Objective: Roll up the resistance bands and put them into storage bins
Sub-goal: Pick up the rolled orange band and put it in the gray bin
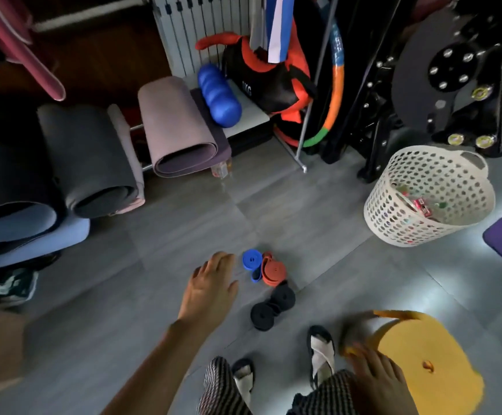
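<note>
Left hand loose over the floor, rolled bands just ahead of it

Left hand (212,283) is in the lower middle of the frame, fingers relaxed, gripping nothing, just left of the blue band roll (252,259). That roll touches a red band roll (273,271), with 2 black band rolls (273,307) right below, all on the grey floor (153,265). Right hand (375,381), lower right, lies against the big yellow band roll (423,354), but it's blurry, so I can't tell if it's really gripping. The white holey basket (429,193) sits at the right, well apart from the rolls.
</note>
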Demonstrator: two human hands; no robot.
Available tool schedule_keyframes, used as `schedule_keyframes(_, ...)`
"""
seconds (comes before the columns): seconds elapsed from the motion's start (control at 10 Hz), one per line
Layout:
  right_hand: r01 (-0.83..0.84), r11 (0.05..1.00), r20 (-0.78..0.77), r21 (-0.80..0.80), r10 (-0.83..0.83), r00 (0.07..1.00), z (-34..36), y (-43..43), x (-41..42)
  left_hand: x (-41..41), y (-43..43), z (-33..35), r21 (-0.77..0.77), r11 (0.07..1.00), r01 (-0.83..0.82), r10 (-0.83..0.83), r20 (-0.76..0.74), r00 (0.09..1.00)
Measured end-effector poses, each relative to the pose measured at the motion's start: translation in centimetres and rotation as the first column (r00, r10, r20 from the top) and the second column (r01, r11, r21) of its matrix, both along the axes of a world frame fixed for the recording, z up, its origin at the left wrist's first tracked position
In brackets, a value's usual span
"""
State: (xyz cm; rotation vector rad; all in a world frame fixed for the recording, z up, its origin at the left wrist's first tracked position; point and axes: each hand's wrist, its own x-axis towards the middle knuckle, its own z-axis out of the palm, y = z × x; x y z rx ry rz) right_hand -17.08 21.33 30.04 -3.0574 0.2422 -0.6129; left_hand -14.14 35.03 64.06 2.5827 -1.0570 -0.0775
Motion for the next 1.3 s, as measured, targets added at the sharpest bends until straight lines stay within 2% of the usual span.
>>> schedule_keyframes(0.1,-0.058,0.998,-0.126,-0.002,0.057,0.990,21.5,-9.8,-18.2,-1.4,-2.3,-0.6,0.008,0.990,-0.140,0.140,-0.027,0.990)
schedule_keyframes(0.2,-0.065,0.988,-0.285,0.144,0.104,0.953,29.4,-15.1,-18.2,-5.4,-3.2,-2.6,0.060,0.969,-0.238,0.243,-0.118,0.963)
schedule_keyframes(0.3,-0.159,0.965,-0.367,0.208,0.228,0.902,29.1,-17.4,-12.3,-9.9,-3.3,-4.0,0.115,0.951,-0.287,0.307,-0.257,0.916)
schedule_keyframes(0.4,-0.240,0.958,-0.300,0.156,0.277,0.913,29.3,-18.9,-8.3,-12.9,-4.1,-4.7,0.229,0.919,-0.320,0.387,-0.386,0.837)
schedule_keyframes(0.5,-0.296,0.936,-0.293,0.189,0.342,0.893,28.7,-18.0,-4.7,-12.8,-5.2,-4.5,0.330,0.852,-0.405,0.521,-0.470,0.713)
schedule_keyframes(0.6,-0.327,0.921,-0.246,0.210,0.373,0.894,27.7,-17.6,-2.6,-11.3,-5.9,-5.6,0.314,0.825,-0.470,0.565,-0.488,0.665)
schedule_keyframes(0.7,-0.332,0.917,-0.262,0.219,0.383,0.886,25.8,-18.4,-2.6,-8.8,-6.7,-6.2,0.242,0.789,-0.565,0.608,-0.436,0.663)
schedule_keyframes(0.9,-0.366,0.898,-0.431,0.244,0.438,0.789,21.3,-23.9,-3.9,-4.5,-9.3,-7.3,0.271,0.670,-0.691,0.733,-0.393,0.556)
schedule_keyframes(1.1,-0.429,0.845,-0.514,0.321,0.535,0.670,16.4,-29.6,1.9,-2.5,-17.2,-13.8,0.364,0.546,-0.754,0.796,-0.506,0.332)
schedule_keyframes(1.2,-0.409,0.849,-0.549,0.335,0.528,0.648,12.2,-30.7,5.5,-1.4,-21.3,-19.3,0.400,0.513,-0.759,0.782,-0.583,0.220)
schedule_keyframes(1.3,-0.383,0.875,-0.626,0.296,0.480,0.614,6.7,-30.7,9.3,-0.2,-23.7,-26.1,0.422,0.520,-0.743,0.751,-0.640,0.162)
